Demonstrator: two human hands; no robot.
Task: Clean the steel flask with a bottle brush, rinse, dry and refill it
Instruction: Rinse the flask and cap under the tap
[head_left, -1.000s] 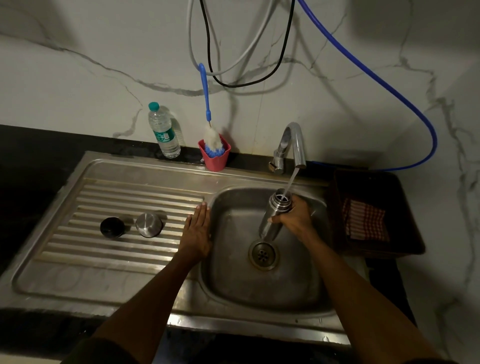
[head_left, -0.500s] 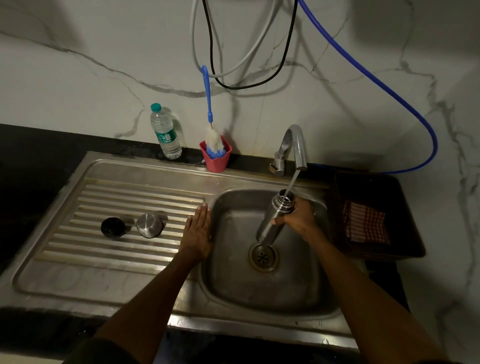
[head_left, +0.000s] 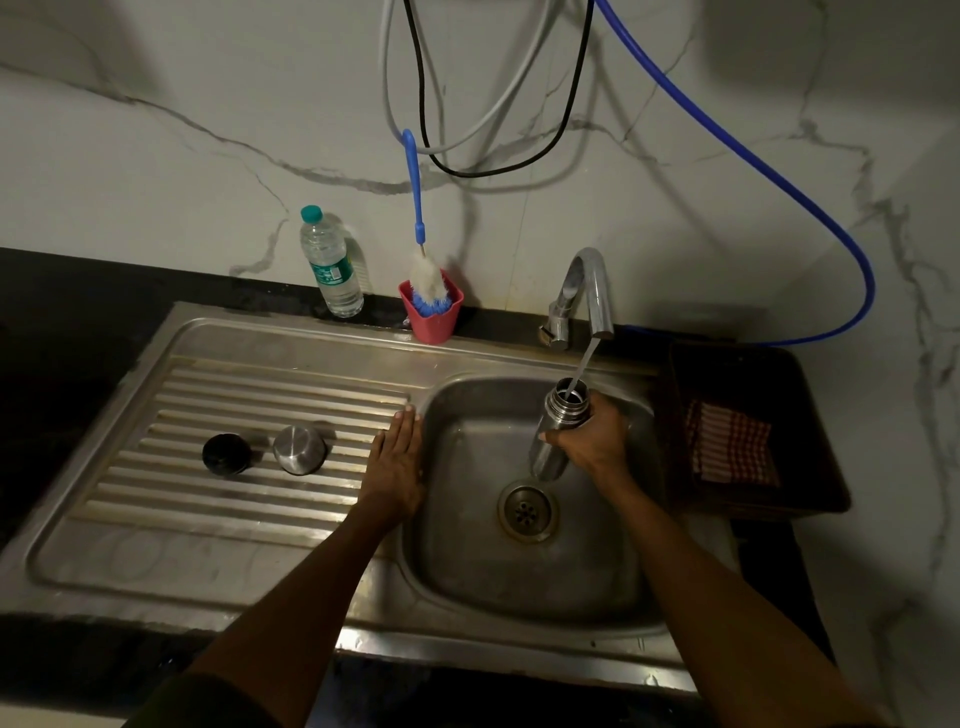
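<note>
My right hand (head_left: 592, 441) grips the steel flask (head_left: 561, 415) over the sink basin (head_left: 467, 566), tilted with its open mouth up under the tap (head_left: 587, 291). A thin stream of water runs from the tap into the flask's mouth. My left hand (head_left: 396, 462) lies flat, fingers together, on the drainboard (head_left: 156, 519) at the basin's left rim, holding nothing. The bottle brush (head_left: 418, 223), blue-handled with white bristles, stands in a pink cup (head_left: 432, 317) against the wall. A steel cap (head_left: 300, 449) and a black cap (head_left: 226, 454) rest on the drainboard.
A plastic water bottle (head_left: 331, 262) stands at the wall left of the pink cup. A dark tray (head_left: 810, 467) holding a red checked cloth (head_left: 730, 449) sits right of the sink. A blue hose (head_left: 810, 208) and cables hang on the wall. The drain (head_left: 527, 512) is below the flask.
My right hand has lifted the flask a little up and to the right, keeping its mouth under the running stream. The left hand has stayed put.
</note>
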